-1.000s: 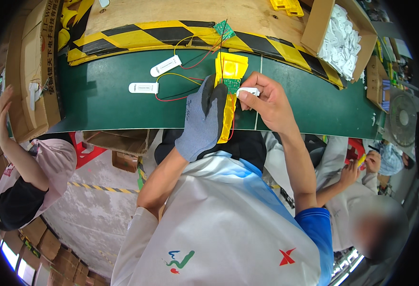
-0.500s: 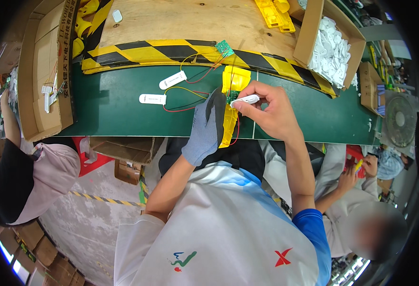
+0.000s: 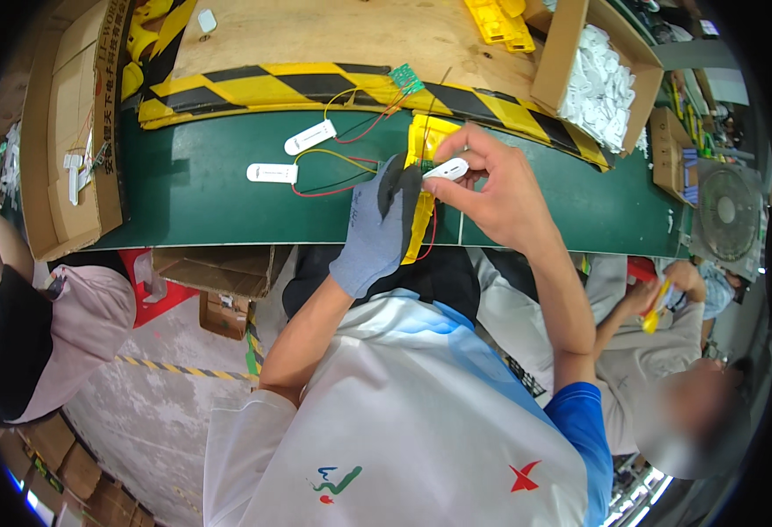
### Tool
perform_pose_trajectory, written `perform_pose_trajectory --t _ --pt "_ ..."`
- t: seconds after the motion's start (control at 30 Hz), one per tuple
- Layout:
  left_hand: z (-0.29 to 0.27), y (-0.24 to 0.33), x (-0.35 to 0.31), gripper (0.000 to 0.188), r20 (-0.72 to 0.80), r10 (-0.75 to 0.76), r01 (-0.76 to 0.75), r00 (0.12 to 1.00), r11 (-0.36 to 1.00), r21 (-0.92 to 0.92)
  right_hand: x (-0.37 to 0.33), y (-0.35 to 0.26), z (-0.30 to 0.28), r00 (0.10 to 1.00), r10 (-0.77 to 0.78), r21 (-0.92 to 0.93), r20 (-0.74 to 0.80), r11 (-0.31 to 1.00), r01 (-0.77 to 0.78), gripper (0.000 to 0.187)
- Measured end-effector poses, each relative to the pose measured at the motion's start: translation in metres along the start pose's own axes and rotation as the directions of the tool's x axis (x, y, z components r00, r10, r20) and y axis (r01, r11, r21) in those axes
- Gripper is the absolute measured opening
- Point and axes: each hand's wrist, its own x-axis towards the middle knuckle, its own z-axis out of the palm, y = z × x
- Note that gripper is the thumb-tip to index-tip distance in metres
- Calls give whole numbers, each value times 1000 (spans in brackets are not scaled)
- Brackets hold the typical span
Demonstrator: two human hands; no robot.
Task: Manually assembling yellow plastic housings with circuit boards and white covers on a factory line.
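My left hand (image 3: 370, 221), in a grey-blue glove with a dark palm, is closed on a long yellow plastic fixture (image 3: 432, 133) at the table's front edge. Bare, my right hand (image 3: 502, 195) pinches a small white plastic casing (image 3: 447, 169) between thumb and fingers, right over the fixture. Small dark slots show on the casing. A bit of green board at the fixture is mostly covered by my fingers. A red wire (image 3: 434, 230) curves down beside the fixture. Left of my glove lie two white plastic sticks, an upper one (image 3: 310, 138) and a lower one (image 3: 272, 173), with coloured wires.
A green circuit board (image 3: 406, 79) rests by the striped tape edge (image 3: 307, 86) of a wooden board. Cardboard boxes flank the table, the right one (image 3: 557, 66) holding many white parts (image 3: 598, 92). Co-workers sit on both sides; the right one's hand (image 3: 686, 279) is near a yellow piece.
My right hand has tilted the white casing, so its slotted side shows now. My left hand keeps its grip. The whole view has shifted slightly. The right co-worker's yellow piece has moved lower.
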Motion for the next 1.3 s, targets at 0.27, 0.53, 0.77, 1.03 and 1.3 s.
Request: perform_pose_trajectory --t 0.27,0.53,0.77,1.03,1.3 --pt "5 16 2 52 93 -151 175 984 910 -377 -19 54 -3 997 75 633 3 771 -60 13" --pt "10 8 1 44 -66 17 -27 998 987 -159 -12 74 18 988 14 645 156 756 -113 12" --pt "8 8 3 46 -9 113 -112 994 992 66 -10 65 28 998 51 740 41 670 -64 24" --pt "12 7 1 47 -58 314 -288 948 918 272 -21 53 42 983 100 748 -155 662 51 40" --pt "11 8 -2 37 -11 303 -282 953 899 335 -25 63 41 980 79 713 -180 697 75 44"
